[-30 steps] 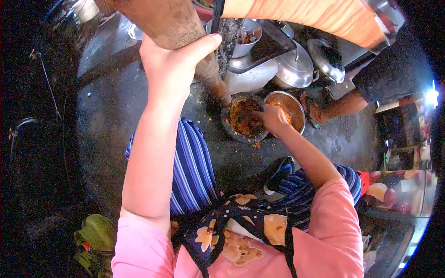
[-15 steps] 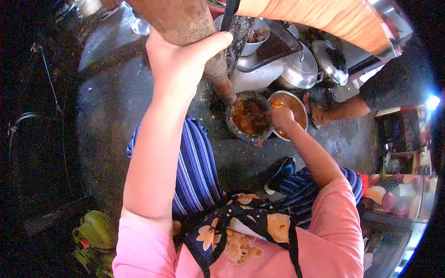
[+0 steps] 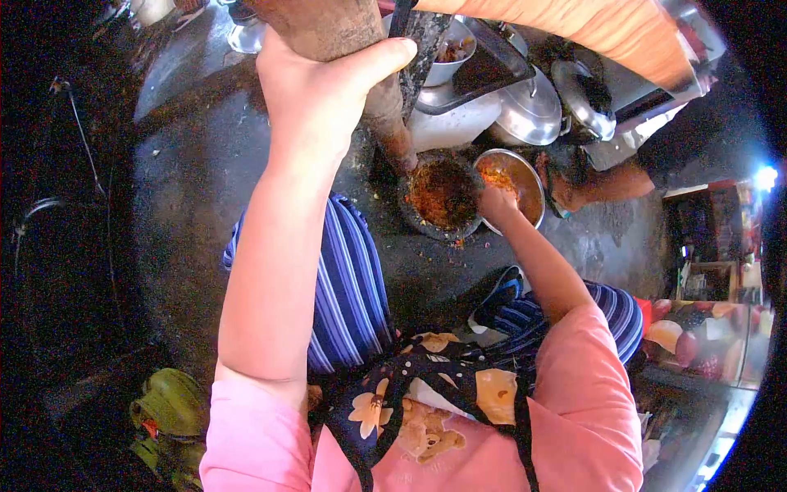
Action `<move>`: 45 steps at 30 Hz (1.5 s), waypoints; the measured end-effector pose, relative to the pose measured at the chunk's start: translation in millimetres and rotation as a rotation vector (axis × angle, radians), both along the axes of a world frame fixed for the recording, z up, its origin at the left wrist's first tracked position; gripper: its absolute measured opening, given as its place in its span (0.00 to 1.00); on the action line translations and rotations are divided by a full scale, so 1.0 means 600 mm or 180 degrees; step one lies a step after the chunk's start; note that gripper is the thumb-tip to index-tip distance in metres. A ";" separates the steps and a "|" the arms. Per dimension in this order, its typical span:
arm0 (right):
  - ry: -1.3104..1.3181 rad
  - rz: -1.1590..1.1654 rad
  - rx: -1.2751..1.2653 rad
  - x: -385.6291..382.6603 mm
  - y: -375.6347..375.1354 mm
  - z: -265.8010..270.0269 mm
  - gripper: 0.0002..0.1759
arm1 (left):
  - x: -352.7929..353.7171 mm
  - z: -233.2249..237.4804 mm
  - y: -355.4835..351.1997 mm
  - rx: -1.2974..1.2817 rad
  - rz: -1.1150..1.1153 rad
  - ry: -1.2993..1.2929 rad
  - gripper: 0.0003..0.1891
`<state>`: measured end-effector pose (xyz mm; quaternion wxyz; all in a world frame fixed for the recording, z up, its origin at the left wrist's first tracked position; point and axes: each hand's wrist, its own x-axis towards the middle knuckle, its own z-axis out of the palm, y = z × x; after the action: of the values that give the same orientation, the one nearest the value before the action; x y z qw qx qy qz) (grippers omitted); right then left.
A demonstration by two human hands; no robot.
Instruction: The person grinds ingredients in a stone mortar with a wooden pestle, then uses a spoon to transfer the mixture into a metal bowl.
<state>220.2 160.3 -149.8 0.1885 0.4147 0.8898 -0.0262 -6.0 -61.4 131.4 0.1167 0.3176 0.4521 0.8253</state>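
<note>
My left hand [image 3: 316, 94] is wrapped around a thick wooden pestle [image 3: 328, 31], thumb lying across its front. The pestle tilts, its narrow lower end at the upper left rim of a dark stone mortar [image 3: 416, 227]. Coarse orange-brown paste [image 3: 443, 195] coats the inside of the mortar. Just right of it stands a round metal bowl [image 3: 534, 190] with orange mashed food [image 3: 498, 174] inside. My right hand [image 3: 498, 207] is over the bowl's left side, close to the mortar's edge; its fingers are mostly hidden behind the hand.
Above the mortar stand a pale bowl of food [image 3: 451, 53], a metal lid [image 3: 529, 115] and a lidded pot [image 3: 584, 102]. Another person's foot [image 3: 566, 193] is right of the metal bowl. A wood-patterned surface [image 3: 574, 29] overhangs the top. Green objects [image 3: 168, 402] lie lower left.
My right hand has shifted from the mortar's right edge a little down, over the metal bowl, uncovering more of the orange food. My left hand still grips the pestle near the mortar's rim.
</note>
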 end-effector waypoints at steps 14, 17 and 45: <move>-0.0348 0.0333 -0.0131 0.014 -0.068 0.023 0.12 | 0.005 0.002 -0.008 0.0090 -0.0105 0.0000 0.15; 0.0169 0.0215 -0.0067 -0.011 -0.051 0.011 0.13 | 0.006 0.005 -0.007 -0.0180 -0.0129 -0.0002 0.16; 0.0952 0.0459 0.0478 -0.075 -0.090 0.041 0.10 | -0.026 -0.031 0.012 0.0237 -0.0102 0.0478 0.18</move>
<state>175.2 106.3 -125.0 0.0240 0.3542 0.9348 -0.0075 -21.7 -53.9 112.7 0.0838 0.3898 0.4234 0.8135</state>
